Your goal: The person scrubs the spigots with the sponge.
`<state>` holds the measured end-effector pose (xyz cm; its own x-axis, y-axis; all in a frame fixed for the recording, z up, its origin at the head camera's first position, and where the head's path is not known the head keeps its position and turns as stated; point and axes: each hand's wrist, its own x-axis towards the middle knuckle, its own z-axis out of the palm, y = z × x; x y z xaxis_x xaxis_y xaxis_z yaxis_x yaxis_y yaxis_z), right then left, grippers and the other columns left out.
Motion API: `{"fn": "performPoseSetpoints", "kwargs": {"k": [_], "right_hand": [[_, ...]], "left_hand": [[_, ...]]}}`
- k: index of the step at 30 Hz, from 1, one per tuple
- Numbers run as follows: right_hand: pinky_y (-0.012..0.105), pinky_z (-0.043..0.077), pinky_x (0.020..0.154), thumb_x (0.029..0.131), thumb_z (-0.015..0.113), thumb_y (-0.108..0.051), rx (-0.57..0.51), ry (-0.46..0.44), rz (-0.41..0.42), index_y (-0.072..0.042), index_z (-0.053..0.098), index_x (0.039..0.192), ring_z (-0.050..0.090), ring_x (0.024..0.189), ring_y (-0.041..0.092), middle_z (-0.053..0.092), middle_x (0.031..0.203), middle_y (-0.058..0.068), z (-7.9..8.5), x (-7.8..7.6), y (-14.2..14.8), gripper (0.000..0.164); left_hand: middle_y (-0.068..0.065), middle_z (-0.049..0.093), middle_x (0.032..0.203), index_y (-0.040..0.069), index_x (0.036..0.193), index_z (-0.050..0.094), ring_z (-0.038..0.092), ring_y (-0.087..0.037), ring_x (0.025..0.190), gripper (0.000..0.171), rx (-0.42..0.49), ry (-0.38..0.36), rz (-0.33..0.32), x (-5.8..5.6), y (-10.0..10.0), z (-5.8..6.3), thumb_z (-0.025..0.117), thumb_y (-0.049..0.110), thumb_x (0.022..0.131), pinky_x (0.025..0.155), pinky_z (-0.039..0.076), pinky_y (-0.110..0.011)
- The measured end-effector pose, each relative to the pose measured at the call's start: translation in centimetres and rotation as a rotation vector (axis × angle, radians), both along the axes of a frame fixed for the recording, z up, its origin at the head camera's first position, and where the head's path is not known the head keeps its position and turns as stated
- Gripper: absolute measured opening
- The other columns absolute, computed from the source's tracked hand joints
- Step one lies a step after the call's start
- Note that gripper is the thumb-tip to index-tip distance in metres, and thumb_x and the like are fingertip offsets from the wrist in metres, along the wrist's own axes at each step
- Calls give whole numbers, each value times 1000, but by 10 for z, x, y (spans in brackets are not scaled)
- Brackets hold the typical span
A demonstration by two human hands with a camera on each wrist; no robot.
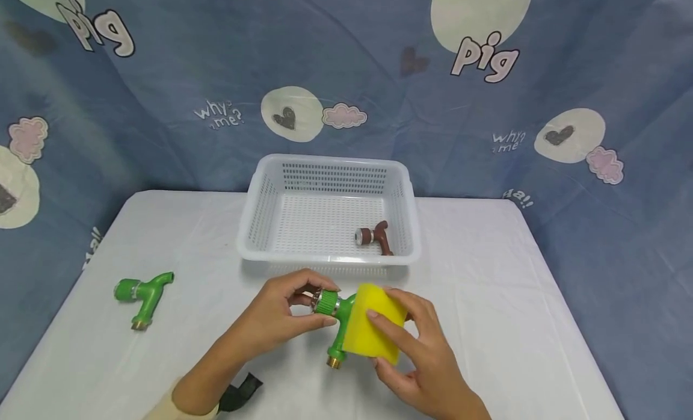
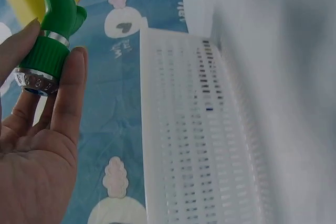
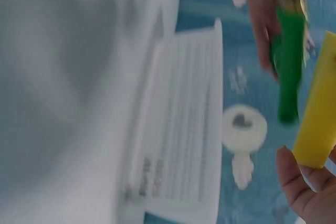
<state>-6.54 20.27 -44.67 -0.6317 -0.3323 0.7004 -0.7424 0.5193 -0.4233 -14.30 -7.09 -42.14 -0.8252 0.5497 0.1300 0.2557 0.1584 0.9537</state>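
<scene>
My left hand [image 1: 284,308] grips a green faucet [image 1: 342,324] by its ribbed knob, thumb on one side and fingers on the other. The faucet hangs above the table with its brass threaded end [image 1: 333,363] pointing down toward me. A silver ring caps the knob [image 2: 46,56] in the left wrist view. My right hand [image 1: 419,348] holds a yellow sponge [image 1: 376,321] between thumb and fingers. In the head view the sponge overlaps the faucet's spout side; the right wrist view shows the sponge [image 3: 319,108] beside the faucet [image 3: 290,61].
A white perforated basket [image 1: 329,259] stands at the back middle of the table, with a brown faucet [image 1: 379,236] in its front right corner. Another green faucet [image 1: 146,296] lies on the left. A black strap [image 1: 240,393] shows by my left wrist.
</scene>
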Motion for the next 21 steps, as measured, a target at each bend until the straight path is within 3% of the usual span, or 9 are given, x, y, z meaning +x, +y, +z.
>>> {"fn": "performPoseSetpoints", "kwargs": {"k": [4,8,14,18,21], "right_hand": [[31,44,109,105,58,-38,92,62,-30,-13,68,137,51,124,39,53,144,24,0,-2,-9,41],[30,48,98,106,54,-39,137,72,-130,-14,68,137,52,121,40,55,143,23,-3,-5,-2,42],[28,42,89,105,55,-44,64,-26,-210,-13,68,137,50,120,37,54,146,20,-6,-8,15,46],[24,42,94,103,62,-44,-15,-105,-184,-11,67,139,49,123,34,53,149,18,-7,-6,21,49],[21,45,97,99,73,-32,-90,-218,-142,-11,62,144,51,127,29,51,151,13,-7,-6,25,51]], "left_hand": [[3,71,112,19,119,71,70,-19,98,41,-17,-8,15,2,4,-2,92,20,83,90,60,-32],[5,71,110,19,118,71,71,-17,97,41,-42,-8,13,3,5,-4,92,22,83,93,59,-31],[5,72,112,18,121,70,71,-16,98,42,-46,-22,-28,3,7,-6,90,21,84,96,57,-31],[5,71,115,17,123,69,71,-17,100,43,-42,-7,-58,4,7,-6,89,16,85,96,57,-31],[4,71,116,16,123,69,71,-17,101,43,-21,-7,-83,4,6,-5,89,13,85,95,58,-31]]}}
